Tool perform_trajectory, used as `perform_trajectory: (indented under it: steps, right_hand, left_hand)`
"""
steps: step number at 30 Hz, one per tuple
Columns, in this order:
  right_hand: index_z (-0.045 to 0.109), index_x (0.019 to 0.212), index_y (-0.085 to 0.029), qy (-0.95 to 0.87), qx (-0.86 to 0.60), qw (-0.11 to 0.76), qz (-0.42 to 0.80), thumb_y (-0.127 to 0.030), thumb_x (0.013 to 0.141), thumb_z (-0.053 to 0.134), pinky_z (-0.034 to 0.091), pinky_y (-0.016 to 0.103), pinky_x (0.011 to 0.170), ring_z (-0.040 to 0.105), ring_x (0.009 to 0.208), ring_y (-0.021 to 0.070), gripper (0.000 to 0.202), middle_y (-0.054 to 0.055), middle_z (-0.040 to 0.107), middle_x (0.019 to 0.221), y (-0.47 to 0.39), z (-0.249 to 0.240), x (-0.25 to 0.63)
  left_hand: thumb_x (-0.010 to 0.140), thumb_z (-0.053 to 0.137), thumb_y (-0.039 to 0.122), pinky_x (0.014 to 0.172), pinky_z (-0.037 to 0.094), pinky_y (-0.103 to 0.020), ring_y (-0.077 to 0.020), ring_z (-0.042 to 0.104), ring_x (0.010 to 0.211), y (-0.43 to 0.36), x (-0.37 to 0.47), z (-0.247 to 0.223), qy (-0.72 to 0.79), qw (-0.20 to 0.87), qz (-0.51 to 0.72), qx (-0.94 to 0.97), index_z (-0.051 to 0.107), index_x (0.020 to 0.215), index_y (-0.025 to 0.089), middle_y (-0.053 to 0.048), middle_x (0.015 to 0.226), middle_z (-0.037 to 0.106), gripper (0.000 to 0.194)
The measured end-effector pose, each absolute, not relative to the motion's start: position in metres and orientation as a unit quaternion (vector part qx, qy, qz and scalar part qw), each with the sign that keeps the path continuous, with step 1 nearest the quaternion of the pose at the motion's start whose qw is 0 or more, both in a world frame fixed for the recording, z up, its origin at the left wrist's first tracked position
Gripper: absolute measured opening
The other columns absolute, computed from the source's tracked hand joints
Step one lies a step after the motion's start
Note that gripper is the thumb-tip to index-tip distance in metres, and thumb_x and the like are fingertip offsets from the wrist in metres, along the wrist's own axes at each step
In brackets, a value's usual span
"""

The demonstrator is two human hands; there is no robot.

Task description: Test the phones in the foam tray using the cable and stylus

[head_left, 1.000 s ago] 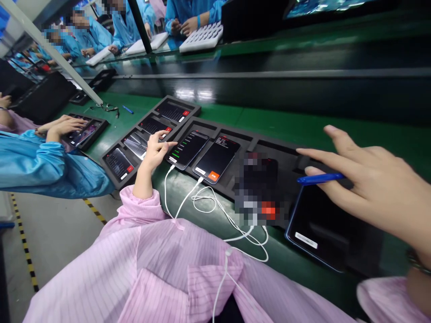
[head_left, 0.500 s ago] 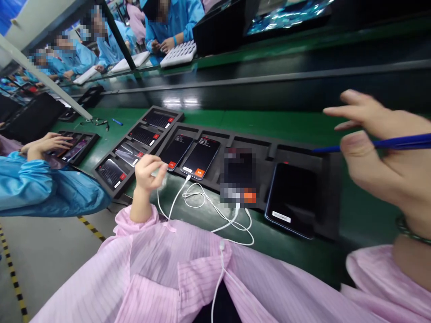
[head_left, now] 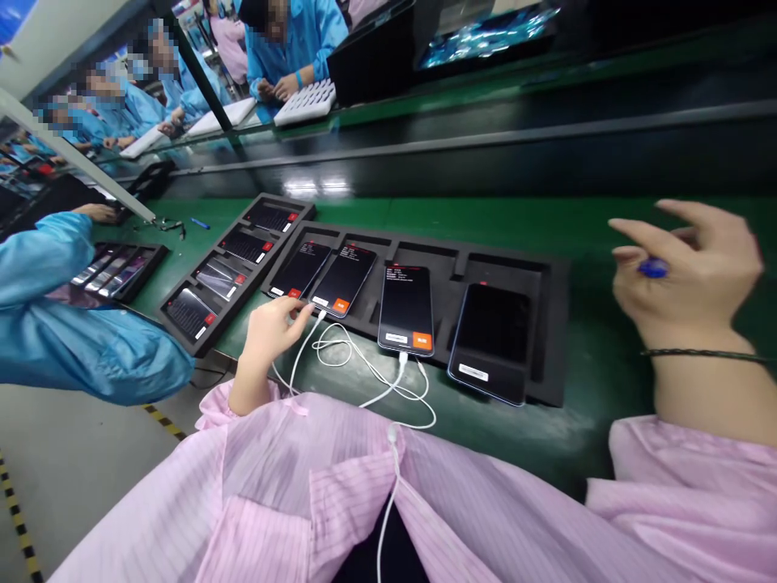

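Four phones lie in a row in the long foam tray (head_left: 551, 344), which is the landmark here. At its left end sits the first phone (head_left: 303, 269), then the second phone (head_left: 345, 277), the third phone (head_left: 406, 304) and, at its right end, the fourth phone (head_left: 491, 336). The first three screens show an orange-red block in a lower corner; the fourth looks dark, with a white label near its lower edge.

The left hand (head_left: 273, 328) is at the tray's near edge by the first two phones, thumb and forefinger brought close together; whether they pinch anything, I cannot tell. The right hand (head_left: 685, 267) is raised well to the right of the tray, fingers half curled around a blue pen (head_left: 654, 268), whose end points toward the camera.

White cables (head_left: 418, 397) loop on the green bench (head_left: 583, 453) in front of the tray, with plugs at the lower ends of the second and third phones. Left of the tray is a second tray (head_left: 219, 293) bearing four more phones. Farther left, beyond that, a co-worker's blue sleeve (head_left: 121, 356) reaches in.
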State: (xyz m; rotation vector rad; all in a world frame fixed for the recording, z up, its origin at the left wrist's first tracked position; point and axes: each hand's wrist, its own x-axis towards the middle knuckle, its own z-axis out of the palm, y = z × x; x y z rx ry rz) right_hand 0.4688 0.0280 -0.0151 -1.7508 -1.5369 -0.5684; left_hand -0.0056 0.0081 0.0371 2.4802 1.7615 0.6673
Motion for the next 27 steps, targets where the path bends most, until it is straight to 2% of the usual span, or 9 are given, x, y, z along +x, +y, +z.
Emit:
perform_trajectory:
  steps: [2, 3, 6, 8, 12, 15, 20, 24, 27]
  right_hand:
    - [0.079, 0.106, -0.015, -0.589, -0.695, 0.343, -0.228, -0.048, 0.089, 0.04, 0.049, 0.041, 0.07, 0.059, 0.074, 0.0249, 0.054, 0.021, 0.064, 0.119, 0.026, -0.016, 0.471]
    - [0.078, 0.111, -0.014, -0.578, -0.707, 0.334, -0.234, -0.048, 0.088, 0.039, 0.046, 0.04, 0.067, 0.057, 0.072, 0.0248, 0.056, 0.021, 0.064, 0.113, 0.026, -0.016, 0.471]
    - [0.076, 0.12, -0.012, -0.542, -0.758, 0.29, -0.219, -0.046, 0.09, 0.034, 0.033, 0.036, 0.058, 0.049, 0.061, 0.0244, 0.062, 0.017, 0.06, 0.075, 0.028, -0.019, 0.469]
    - [0.075, 0.12, -0.011, -0.542, -0.777, 0.264, -0.181, -0.046, 0.092, 0.034, 0.029, 0.036, 0.057, 0.046, 0.058, 0.0249, 0.061, 0.014, 0.055, 0.063, 0.029, -0.022, 0.467]
    - [0.077, 0.099, -0.015, -0.616, -0.73, 0.28, -0.098, -0.049, 0.092, 0.039, 0.044, 0.037, 0.068, 0.062, 0.081, 0.0293, 0.052, 0.02, 0.071, 0.087, 0.028, -0.023, 0.457]
    - [0.068, 0.08, -0.02, -0.638, -0.698, 0.322, -0.039, -0.045, 0.087, 0.043, 0.051, 0.039, 0.085, 0.067, 0.097, 0.0302, 0.036, 0.019, 0.074, 0.101, 0.026, -0.018, 0.448]
    - [0.056, 0.076, -0.025, -0.621, -0.684, 0.383, -0.011, -0.037, 0.086, 0.04, 0.052, 0.042, 0.098, 0.07, 0.104, 0.0287, 0.022, 0.018, 0.075, 0.105, 0.023, -0.011, 0.431]
    - [0.055, 0.078, -0.026, -0.603, -0.68, 0.418, 0.014, -0.037, 0.087, 0.042, 0.052, 0.043, 0.099, 0.069, 0.104, 0.0278, 0.019, 0.015, 0.075, 0.107, 0.013, -0.01, 0.416]
    - [0.056, 0.08, -0.025, -0.584, -0.675, 0.449, 0.038, -0.037, 0.088, 0.044, 0.051, 0.044, 0.1, 0.068, 0.105, 0.0272, 0.019, 0.014, 0.075, 0.107, 0.003, -0.012, 0.405]
  left_hand:
    - [0.097, 0.056, 0.045, 0.057, 0.037, -0.026, -0.0124, 0.057, 0.057, 0.01, -0.011, 0.037, 0.581, -0.007, 0.228, 0.781, 0.072, 0.077, 0.019, -0.003, 0.071, 0.071, 0.036]
    - [0.097, 0.054, 0.045, 0.057, 0.036, -0.026, -0.0126, 0.057, 0.057, 0.011, -0.014, 0.037, 0.586, -0.017, 0.234, 0.775, 0.071, 0.074, 0.019, -0.003, 0.069, 0.07, 0.039]
    - [0.099, 0.05, 0.048, 0.056, 0.036, -0.027, -0.0123, 0.055, 0.055, 0.006, -0.012, 0.04, 0.576, -0.007, 0.24, 0.781, 0.068, 0.069, 0.019, -0.003, 0.062, 0.066, 0.046]
    - [0.101, 0.047, 0.048, 0.056, 0.037, -0.027, -0.0124, 0.055, 0.055, -0.002, 0.0, 0.042, 0.542, 0.038, 0.225, 0.809, 0.068, 0.069, 0.019, -0.003, 0.062, 0.066, 0.048]
    - [0.101, 0.049, 0.047, 0.061, 0.041, -0.027, -0.0142, 0.063, 0.064, -0.02, 0.041, 0.047, 0.441, 0.184, 0.112, 0.871, 0.073, 0.081, 0.02, -0.003, 0.072, 0.072, 0.041]
    - [0.1, 0.055, 0.045, 0.063, 0.041, -0.027, -0.0165, 0.067, 0.069, -0.026, 0.072, 0.048, 0.409, 0.245, 0.024, 0.879, 0.075, 0.094, 0.02, -0.003, 0.077, 0.075, 0.033]
    - [0.1, 0.056, 0.049, 0.059, 0.039, -0.028, -0.0186, 0.068, 0.066, -0.028, 0.105, 0.041, 0.434, 0.25, -0.01, 0.866, 0.075, 0.084, 0.019, -0.005, 0.072, 0.074, 0.039]
    - [0.098, 0.057, 0.054, 0.061, 0.043, -0.032, -0.0236, 0.07, 0.068, -0.033, 0.121, 0.037, 0.49, 0.218, -0.033, 0.843, 0.072, 0.07, 0.018, -0.007, 0.064, 0.07, 0.048]
    - [0.1, 0.053, 0.049, 0.061, 0.044, -0.033, -0.0257, 0.071, 0.069, -0.036, 0.127, 0.035, 0.51, 0.177, -0.046, 0.841, 0.071, 0.069, 0.017, -0.01, 0.066, 0.071, 0.048]
